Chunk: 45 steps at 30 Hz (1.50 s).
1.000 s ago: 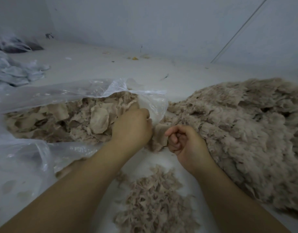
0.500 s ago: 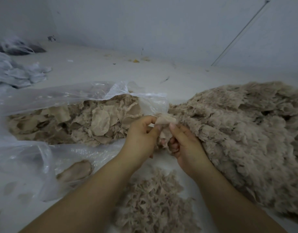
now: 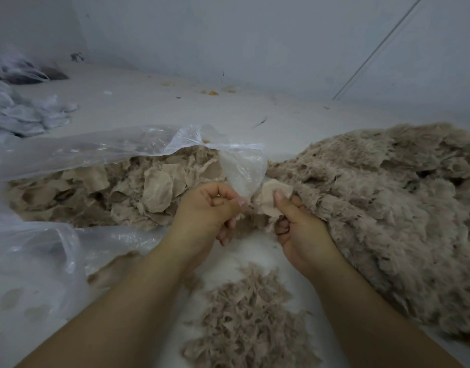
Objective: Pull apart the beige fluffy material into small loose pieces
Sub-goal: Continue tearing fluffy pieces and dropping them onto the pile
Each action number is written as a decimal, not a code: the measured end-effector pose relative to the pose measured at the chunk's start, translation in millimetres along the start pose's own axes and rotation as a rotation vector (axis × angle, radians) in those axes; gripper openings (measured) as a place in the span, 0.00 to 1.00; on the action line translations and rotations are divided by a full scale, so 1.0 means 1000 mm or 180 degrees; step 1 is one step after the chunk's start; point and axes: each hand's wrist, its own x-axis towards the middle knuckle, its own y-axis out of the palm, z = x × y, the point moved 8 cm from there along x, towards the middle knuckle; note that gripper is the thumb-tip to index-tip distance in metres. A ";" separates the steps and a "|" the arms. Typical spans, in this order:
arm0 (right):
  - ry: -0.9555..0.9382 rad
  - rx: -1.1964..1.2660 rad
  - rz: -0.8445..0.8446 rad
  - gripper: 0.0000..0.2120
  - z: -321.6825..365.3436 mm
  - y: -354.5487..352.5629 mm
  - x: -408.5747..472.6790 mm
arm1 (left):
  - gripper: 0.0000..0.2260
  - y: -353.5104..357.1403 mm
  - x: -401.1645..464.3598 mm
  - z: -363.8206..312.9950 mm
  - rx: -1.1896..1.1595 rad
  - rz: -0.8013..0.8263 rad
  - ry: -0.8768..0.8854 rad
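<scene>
Both hands meet near the centre of the view over a pale tabletop (image 3: 255,123). The left hand (image 3: 207,211) has its fingers curled, thumb pressed toward the forefinger, pinching fluffy fibres at the left edge of a small beige piece (image 3: 275,200). The right hand (image 3: 300,229) grips the same piece from the other side: its thumb lies flat on the smooth backing while the curled fingers close underneath. The two hands are just beside each other, with the piece stretched between them.

At 3 o'clock from the hands lies the large heap of beige fluffy material (image 3: 387,208), which fills the right part of the view and touches the right hand. At 9 o'clock a clear plastic bag (image 3: 96,150) lies open on its side, with flat beige backing scraps (image 3: 127,192) piled inside; a corner of the bag hangs just above the left hand's thumb. At 6 o'clock, between the forearms, sits a low pile of small loose pieces (image 3: 249,314).

At 10 o'clock, well apart, crumpled white material (image 3: 27,115) rests on the tabletop, and a few yellowish crumbs (image 3: 212,92) lie at 12 o'clock near the wall (image 3: 255,35).
</scene>
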 end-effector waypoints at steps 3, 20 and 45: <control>-0.0028 -0.0160 0.0139 0.07 -0.001 0.001 0.000 | 0.15 0.016 -0.012 0.002 0.0667 0.0884 -0.0491; -0.0333 -0.0774 0.0491 0.14 -0.003 0.005 -0.003 | 0.08 0.040 -0.029 -0.001 0.2011 0.1877 -0.0367; -0.0043 -0.1252 0.0503 0.08 -0.004 0.012 -0.011 | 0.15 -0.004 -0.002 -0.024 0.1022 -0.0971 0.0557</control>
